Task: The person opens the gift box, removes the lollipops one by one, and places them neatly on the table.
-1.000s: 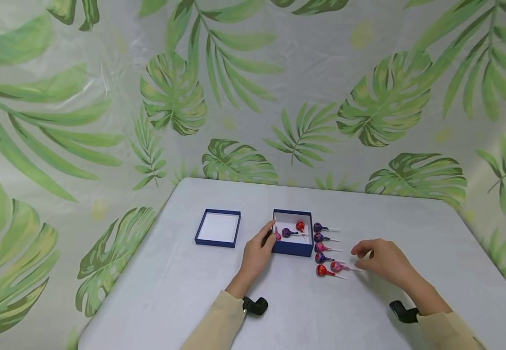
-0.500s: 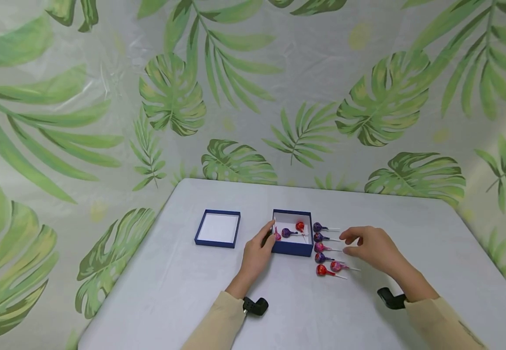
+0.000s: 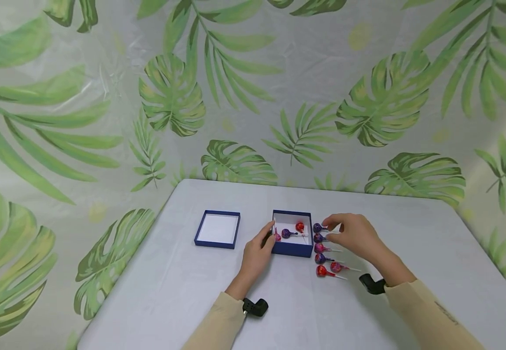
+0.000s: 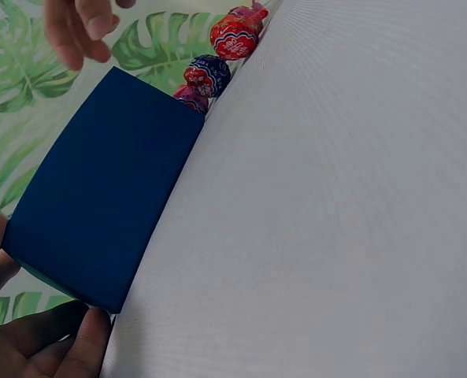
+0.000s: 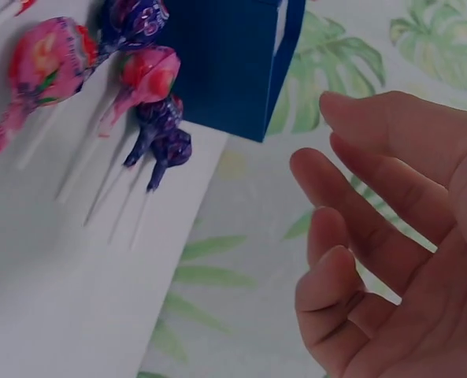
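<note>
My left hand [image 3: 256, 255] holds the left side of the blue box [image 3: 293, 250], thumb near the rim and fingers against the wall in the left wrist view. Inside the box lie a purple lollipop [image 3: 287, 234], a red lollipop [image 3: 300, 226] and a pink lollipop [image 3: 278, 237], partly hidden by that hand. My right hand [image 3: 357, 237] hovers over the sticks of the far purple lollipops [image 3: 318, 227] to the right of the box. Its fingers are bent loosely and apart, with nothing between them in the right wrist view [image 5: 398, 220].
In a column beside the box lie several wrapped lollipops, with a red lollipop [image 3: 321, 271] nearest me and a pink lollipop [image 3: 336, 267] next to it. The box lid [image 3: 218, 229] lies left on the white table [image 3: 156, 282]. A leaf-print sheet [image 3: 244, 97] hangs behind.
My right hand has moved left and away from me, from beside the near pink lollipop to over the far purple ones. My left hand stays at the box.
</note>
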`<state>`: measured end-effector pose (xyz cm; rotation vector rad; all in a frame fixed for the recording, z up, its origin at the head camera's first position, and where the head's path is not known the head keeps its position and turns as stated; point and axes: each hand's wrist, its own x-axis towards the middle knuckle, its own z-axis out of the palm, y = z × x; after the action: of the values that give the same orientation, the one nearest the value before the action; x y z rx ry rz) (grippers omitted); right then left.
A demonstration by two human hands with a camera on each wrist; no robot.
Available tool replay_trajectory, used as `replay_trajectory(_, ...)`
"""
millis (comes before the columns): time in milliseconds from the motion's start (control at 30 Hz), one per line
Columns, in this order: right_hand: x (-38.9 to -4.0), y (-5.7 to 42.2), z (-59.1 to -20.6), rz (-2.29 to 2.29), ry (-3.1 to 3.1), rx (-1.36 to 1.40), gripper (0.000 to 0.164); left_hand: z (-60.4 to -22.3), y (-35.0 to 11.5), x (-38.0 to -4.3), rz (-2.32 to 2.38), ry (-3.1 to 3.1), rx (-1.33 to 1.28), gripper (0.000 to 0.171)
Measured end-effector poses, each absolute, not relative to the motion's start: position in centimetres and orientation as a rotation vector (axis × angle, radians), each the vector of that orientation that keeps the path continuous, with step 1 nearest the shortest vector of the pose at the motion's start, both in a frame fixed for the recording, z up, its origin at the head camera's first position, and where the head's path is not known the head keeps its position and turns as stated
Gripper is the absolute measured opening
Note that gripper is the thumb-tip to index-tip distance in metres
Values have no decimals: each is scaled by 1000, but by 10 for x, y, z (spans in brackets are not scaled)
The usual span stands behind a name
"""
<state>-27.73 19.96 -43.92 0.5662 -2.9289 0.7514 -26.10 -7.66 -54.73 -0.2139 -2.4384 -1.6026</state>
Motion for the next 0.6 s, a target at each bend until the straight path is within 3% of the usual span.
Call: replay_trajectory(600,-313,151,-454,667,-2945,665,25,-549,-77,-263,-1603,-2450,-203,44)
